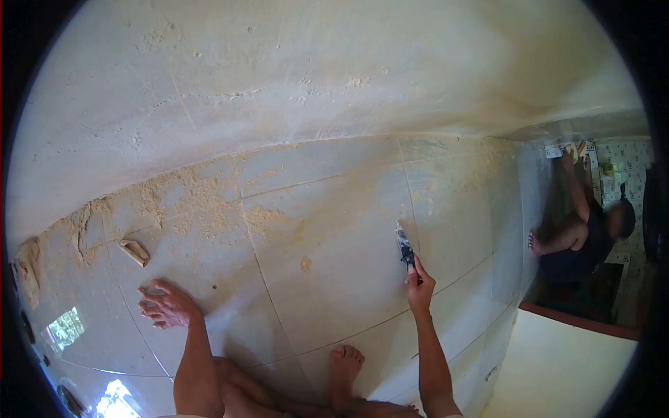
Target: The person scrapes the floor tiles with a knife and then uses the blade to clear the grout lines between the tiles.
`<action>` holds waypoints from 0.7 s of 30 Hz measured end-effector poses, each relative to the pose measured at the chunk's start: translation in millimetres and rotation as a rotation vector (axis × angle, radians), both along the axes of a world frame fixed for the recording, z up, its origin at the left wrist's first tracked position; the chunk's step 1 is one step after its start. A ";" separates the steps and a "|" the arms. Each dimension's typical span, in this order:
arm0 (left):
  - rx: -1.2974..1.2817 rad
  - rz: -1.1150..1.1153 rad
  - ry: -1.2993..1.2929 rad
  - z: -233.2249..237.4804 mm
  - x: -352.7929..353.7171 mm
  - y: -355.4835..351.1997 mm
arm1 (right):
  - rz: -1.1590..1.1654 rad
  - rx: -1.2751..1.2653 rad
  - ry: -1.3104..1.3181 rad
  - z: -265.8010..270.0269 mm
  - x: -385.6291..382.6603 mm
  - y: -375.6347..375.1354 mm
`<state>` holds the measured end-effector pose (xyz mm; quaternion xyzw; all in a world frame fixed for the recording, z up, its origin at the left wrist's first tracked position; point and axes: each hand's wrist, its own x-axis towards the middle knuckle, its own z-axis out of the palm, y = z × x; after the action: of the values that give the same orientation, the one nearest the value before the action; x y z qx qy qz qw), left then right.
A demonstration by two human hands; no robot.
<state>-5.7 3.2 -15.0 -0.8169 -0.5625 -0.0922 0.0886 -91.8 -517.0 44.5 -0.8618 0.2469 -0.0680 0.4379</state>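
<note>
My right hand (419,287) is wrapped around the dark handle of a knife (403,240). Its narrow blade is smeared with white and points away from me toward the wall, over the tiled floor (334,299). My left hand (167,304) holds nothing, fingers apart and slightly bent, at or just above the tiles; contact is hard to tell. Beyond it lies a small folded brown piece (134,252), perhaps sandpaper or cardboard. Tan crumbs and dust (202,202) are scattered along the foot of the wall.
The pale wall (279,76) has rough, pitted patches and curves up ahead. Another crumpled brown piece (28,272) lies at the far left. At right, a co-worker (585,230) crouches through an opening, hands near a patterned wall. A cream panel (557,362) stands at lower right.
</note>
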 end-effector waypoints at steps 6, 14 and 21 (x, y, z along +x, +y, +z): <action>0.003 -0.012 -0.009 3.6 1.2 -1.5 | 0.047 -0.099 0.069 -17.2 -13.1 4.1; -0.056 -0.001 0.007 17.2 6.3 -10.1 | 0.165 -0.180 -0.042 0.2 8.2 8.5; -0.025 0.014 0.044 10.8 4.8 -6.0 | -0.096 -0.112 -0.031 -15.0 21.5 7.2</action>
<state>-0.9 -2.7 -4.2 -0.8158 -0.5671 -0.0664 0.0913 -70.2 -509.8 29.6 -0.8708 0.2771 -0.1158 0.3892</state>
